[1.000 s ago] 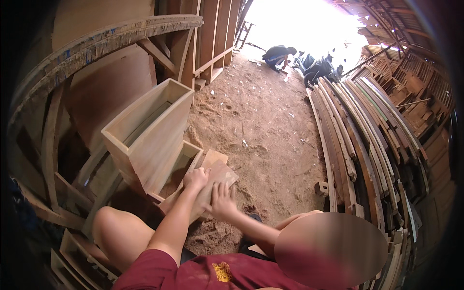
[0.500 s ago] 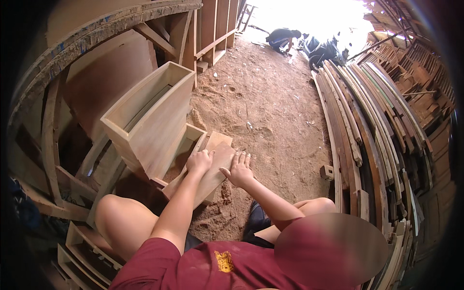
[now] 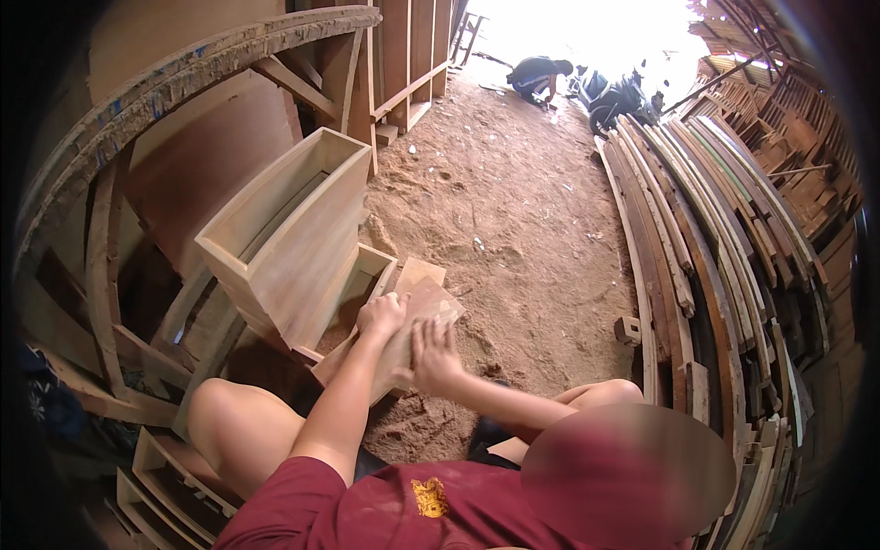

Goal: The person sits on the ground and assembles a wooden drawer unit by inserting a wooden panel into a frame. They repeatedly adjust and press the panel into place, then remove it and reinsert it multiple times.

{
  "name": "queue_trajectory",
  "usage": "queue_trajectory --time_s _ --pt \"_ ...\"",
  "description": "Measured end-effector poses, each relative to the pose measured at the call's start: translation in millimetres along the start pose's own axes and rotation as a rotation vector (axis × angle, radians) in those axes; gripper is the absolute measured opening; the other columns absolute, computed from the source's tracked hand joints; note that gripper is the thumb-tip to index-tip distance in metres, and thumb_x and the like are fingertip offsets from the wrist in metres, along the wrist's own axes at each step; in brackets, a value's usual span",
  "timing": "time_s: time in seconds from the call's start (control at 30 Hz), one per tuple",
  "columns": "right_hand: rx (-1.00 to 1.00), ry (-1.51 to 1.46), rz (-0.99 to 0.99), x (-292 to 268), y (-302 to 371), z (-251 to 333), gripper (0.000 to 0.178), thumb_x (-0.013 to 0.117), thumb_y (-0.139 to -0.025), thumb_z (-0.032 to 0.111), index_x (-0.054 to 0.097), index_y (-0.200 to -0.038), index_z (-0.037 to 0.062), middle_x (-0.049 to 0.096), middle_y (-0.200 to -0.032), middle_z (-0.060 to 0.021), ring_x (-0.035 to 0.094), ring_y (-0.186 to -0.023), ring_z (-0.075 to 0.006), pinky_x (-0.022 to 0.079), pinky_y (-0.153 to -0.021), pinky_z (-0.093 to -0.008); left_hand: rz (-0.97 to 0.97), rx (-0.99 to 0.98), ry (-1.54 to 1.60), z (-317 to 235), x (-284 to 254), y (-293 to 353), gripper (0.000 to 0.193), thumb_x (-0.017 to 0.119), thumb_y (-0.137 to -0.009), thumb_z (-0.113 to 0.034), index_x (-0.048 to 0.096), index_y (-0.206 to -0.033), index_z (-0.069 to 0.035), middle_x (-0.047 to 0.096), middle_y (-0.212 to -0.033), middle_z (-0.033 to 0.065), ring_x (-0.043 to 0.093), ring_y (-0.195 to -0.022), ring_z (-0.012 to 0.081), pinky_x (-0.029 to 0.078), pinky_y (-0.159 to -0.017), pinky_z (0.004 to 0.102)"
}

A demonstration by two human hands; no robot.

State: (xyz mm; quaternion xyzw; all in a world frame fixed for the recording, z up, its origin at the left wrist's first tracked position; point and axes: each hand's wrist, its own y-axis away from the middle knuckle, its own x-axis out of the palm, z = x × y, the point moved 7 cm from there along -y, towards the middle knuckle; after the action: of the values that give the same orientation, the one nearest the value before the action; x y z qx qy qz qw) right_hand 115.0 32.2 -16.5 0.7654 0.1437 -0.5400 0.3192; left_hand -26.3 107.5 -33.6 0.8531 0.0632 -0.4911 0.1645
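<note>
A light-brown wooden panel (image 3: 427,304) slants up in front of me between my knees, with a paler piece of wood (image 3: 422,271) showing behind its far end. My left hand (image 3: 381,313) is closed over the panel's left edge. Lying on its face is my right hand (image 3: 434,356), palm down, the fingers stretched out and pointing away from me; whether anything is under the palm is hidden. Just left of the panel stands an open wooden drawer (image 3: 376,264). Beside that, a taller pale drawer-like box (image 3: 307,240) stands with its open side up.
A curved wooden frame (image 3: 211,69) rises at the left. More drawers (image 3: 174,458) lie by my left knee. Long stacked planks (image 3: 706,247) run along the right, near a small wood block (image 3: 627,330). Far off on the sandy floor (image 3: 513,202), a person (image 3: 533,77) crouches by a motorbike (image 3: 605,96).
My right hand has slid down the panel toward me and slightly left. My left hand stays on the edge. The whole view has shifted a little.
</note>
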Motion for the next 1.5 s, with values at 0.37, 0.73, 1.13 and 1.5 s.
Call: queue_trajectory --time_s 0.37,0.73,1.13,1.5 --pt "0.041 0.044 0.052 -25 12 -7 0.104 0.010 -0.099 0.077 0.004 -0.164 -0.0040 0.012 -0.168 -0.0324 0.008 -0.158 -0.0452 -0.001 -0.128 -0.0559 -0.008 -0.007 0.011 1 1 -3 0.059 0.037 -0.106 -0.058 0.073 -0.116 -0.012 0.074 -0.118 0.0190 0.070 -0.113 0.0380 0.055 -0.096 0.0520" --pt "0.062 -0.008 0.011 -13 -3 -24 0.110 0.011 -0.096 0.082 0.006 -0.164 -0.0052 0.011 -0.170 -0.0292 0.007 -0.158 -0.0452 -0.005 -0.126 -0.0605 -0.023 0.020 -0.001 0 -1 0 0.062 0.036 -0.106 -0.059 0.073 -0.116 -0.010 0.074 -0.117 0.0189 0.071 -0.111 0.0367 0.055 -0.095 0.0509" --pt "-0.044 0.038 -0.041 -13 -2 -15 0.112 0.011 -0.095 0.084 0.014 -0.163 -0.0046 0.018 -0.167 -0.0319 0.013 -0.157 -0.0464 -0.003 -0.125 -0.0629 -0.013 0.010 -0.003 2 3 -3 0.059 0.036 -0.107 -0.056 0.072 -0.120 -0.012 0.074 -0.120 0.0186 0.070 -0.114 0.0367 0.055 -0.097 0.0511" --pt "-0.042 0.106 0.000 -15 2 -15 0.113 0.014 -0.093 0.086 0.012 -0.164 -0.0022 0.018 -0.168 -0.0311 0.015 -0.156 -0.0483 -0.001 -0.126 -0.0622 -0.032 0.029 0.007 0 1 -1 0.060 0.036 -0.107 -0.055 0.074 -0.115 -0.010 0.074 -0.115 0.0203 0.071 -0.110 0.0379 0.056 -0.095 0.0512"
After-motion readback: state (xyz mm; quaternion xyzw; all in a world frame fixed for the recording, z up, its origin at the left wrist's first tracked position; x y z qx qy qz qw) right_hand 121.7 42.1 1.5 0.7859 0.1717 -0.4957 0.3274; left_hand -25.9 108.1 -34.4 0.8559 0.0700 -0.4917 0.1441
